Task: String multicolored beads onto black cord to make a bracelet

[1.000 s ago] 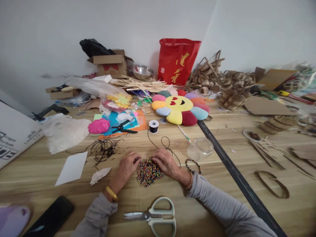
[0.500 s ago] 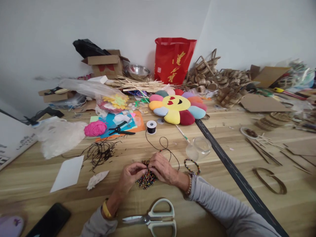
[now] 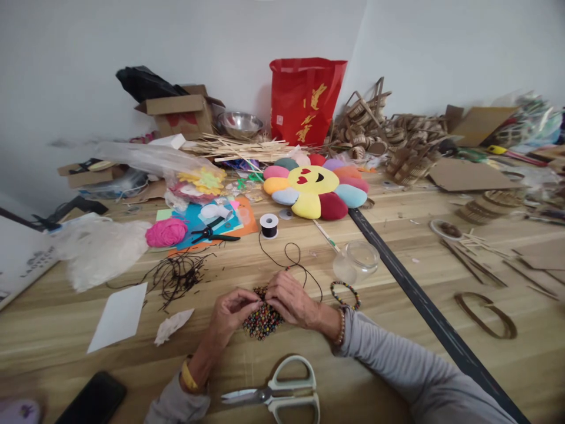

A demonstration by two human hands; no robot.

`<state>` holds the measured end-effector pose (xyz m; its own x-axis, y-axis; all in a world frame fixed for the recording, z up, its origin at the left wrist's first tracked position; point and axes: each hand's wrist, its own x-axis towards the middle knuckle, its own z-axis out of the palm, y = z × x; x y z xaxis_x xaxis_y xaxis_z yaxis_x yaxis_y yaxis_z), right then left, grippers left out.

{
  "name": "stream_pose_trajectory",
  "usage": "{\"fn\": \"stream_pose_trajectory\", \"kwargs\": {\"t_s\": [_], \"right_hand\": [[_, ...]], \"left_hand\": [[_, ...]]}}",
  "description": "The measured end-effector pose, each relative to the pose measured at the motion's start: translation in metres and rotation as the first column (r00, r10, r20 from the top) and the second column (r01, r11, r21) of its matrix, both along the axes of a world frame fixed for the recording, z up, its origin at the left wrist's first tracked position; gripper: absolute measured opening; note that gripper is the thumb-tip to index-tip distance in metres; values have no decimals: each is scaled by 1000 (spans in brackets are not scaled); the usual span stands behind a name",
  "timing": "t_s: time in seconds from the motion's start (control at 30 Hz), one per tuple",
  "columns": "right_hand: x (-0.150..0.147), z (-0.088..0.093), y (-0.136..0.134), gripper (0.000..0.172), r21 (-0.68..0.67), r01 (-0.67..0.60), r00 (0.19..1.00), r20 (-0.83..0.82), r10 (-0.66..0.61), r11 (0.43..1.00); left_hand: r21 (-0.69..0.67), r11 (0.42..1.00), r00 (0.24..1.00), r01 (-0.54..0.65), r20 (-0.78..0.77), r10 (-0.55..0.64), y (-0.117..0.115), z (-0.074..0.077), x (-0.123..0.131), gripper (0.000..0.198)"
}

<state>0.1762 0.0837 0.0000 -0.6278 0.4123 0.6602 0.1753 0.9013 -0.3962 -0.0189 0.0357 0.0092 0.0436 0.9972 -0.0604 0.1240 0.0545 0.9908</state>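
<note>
Two hands [image 3: 230, 313] [image 3: 293, 300], one bead pile [image 3: 263, 324]

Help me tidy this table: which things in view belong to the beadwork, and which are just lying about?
Likely beadwork: beads, cord, spool, bead loop, scissors.

Apparently just lying about: cushion, red bag, pink yarn, phone, bowl.

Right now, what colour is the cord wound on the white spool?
The cord is black; it shows best in the head view.
</note>
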Motion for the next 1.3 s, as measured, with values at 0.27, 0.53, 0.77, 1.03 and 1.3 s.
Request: {"fn": "stream_pose_trajectory", "kwargs": {"t_s": [0.27, 0.53, 0.77, 1.03, 1.3], "right_hand": [[-1, 1, 0, 13, -1, 5, 1000, 6, -5, 1000], [-1, 5, 1, 14, 15, -7, 1000, -5, 7, 1000], [-2, 4, 1, 15, 39, 4, 1000, -8, -4, 999], [-2, 6, 0, 14, 41, -8, 1000, 11, 7, 999], [-2, 6, -1, 15, 50, -38, 999, 17, 37, 998]], "left_hand": [[26, 1000, 999, 8, 34, -9, 0, 1, 1, 17], [22, 1000, 999, 5, 47, -6, 1, 2, 1, 15], [19, 1000, 998, 6, 70, -8, 1, 4, 2, 12], [20, 1000, 996, 1, 85, -3, 1, 0, 2, 9], [-16, 1000, 996, -3, 92, 5, 0, -5, 2, 11]]}}
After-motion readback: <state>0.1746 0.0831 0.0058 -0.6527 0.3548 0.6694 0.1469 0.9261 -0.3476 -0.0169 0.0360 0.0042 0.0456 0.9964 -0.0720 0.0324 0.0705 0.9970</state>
